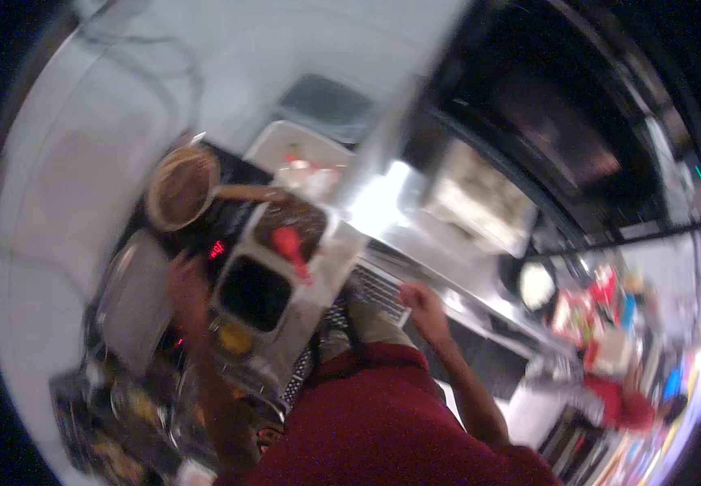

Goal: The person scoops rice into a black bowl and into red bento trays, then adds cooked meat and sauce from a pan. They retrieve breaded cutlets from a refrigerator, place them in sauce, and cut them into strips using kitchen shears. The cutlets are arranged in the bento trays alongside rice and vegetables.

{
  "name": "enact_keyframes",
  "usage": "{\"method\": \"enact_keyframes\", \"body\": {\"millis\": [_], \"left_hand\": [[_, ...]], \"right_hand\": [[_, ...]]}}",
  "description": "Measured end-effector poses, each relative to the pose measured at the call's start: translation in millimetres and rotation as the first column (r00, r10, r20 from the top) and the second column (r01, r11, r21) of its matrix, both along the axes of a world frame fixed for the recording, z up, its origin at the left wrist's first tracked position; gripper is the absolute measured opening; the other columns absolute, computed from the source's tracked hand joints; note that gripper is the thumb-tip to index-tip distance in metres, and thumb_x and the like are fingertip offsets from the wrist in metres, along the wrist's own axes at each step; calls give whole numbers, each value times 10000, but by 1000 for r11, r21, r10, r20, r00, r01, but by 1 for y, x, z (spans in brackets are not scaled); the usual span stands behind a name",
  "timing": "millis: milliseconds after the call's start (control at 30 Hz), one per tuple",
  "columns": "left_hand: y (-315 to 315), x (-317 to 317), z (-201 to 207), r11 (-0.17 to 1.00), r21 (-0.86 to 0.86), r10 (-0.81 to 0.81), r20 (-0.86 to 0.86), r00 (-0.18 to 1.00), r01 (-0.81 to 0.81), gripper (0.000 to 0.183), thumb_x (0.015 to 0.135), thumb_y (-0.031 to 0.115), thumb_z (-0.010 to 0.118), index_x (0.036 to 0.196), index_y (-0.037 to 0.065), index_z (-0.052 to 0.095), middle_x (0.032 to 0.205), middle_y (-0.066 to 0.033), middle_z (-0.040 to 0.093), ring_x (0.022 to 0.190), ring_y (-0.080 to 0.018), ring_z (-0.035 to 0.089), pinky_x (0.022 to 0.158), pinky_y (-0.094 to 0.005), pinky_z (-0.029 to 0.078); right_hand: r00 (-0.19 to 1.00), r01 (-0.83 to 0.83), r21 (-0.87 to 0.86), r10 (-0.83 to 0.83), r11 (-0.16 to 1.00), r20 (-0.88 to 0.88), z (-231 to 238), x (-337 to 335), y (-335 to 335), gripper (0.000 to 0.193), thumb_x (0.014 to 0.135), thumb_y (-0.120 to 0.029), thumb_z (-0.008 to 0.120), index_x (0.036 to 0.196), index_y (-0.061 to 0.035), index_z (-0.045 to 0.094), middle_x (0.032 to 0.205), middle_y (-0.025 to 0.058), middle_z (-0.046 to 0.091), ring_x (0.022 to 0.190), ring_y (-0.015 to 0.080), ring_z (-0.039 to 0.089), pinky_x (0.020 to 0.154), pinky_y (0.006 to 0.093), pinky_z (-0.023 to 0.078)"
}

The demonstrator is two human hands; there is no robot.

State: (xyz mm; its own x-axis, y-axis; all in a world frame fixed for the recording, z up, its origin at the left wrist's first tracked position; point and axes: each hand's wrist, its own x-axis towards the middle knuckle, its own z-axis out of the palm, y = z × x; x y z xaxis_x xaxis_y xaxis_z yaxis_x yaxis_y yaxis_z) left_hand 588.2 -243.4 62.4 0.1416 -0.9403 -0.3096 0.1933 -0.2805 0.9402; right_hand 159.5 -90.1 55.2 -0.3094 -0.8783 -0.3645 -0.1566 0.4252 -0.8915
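My left hand [188, 287] reaches over the dark cooktop, close to a glowing red display [217, 249] and beside a grey tray-like lid [135, 296]. Motion smears its fingers, so I cannot tell whether it touches anything. My right hand [423, 300] is curled into a loose fist in front of my body, with nothing visible in it. Right of the display stand a container of brown food [311, 217] with a red-handled utensil [290, 247] across it, and a container of dark contents [253, 293]. A pan or basket with a wooden handle [182, 188] sits at the cooktop's far left.
Behind the brown food is a white tub [273, 148] with red and pale bits. A steel counter [379, 198] carries a pale block-like tray [484, 198] under a large black appliance [553, 121]. Several food containers [136, 405] stand lower left. Another person [617, 401] in red is at the right.
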Motion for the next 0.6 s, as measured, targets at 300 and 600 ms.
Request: {"method": "enact_keyframes", "body": {"millis": [300,600], "left_hand": [[-167,-113,-59,967,239,112,-87,990,-88,254,887,241,641,863,-1,567,698,-114,599,502,-216,588,465,-381,503],[-178,-151,-74,752,324,533,215,818,-575,219,780,152,690,853,-22,580,751,-157,607,511,-258,605,445,-408,521]], "right_hand": [[979,-188,81,193,979,-60,-5,-27,20,286,1018,-248,519,1101,-7,650,928,74,690,848,150,643,825,296,508],[906,-422,5,422,906,16,-10,-65,-52,227,1013,-187,526,1116,-30,653,909,49,698,828,122,640,726,266,501]]}}
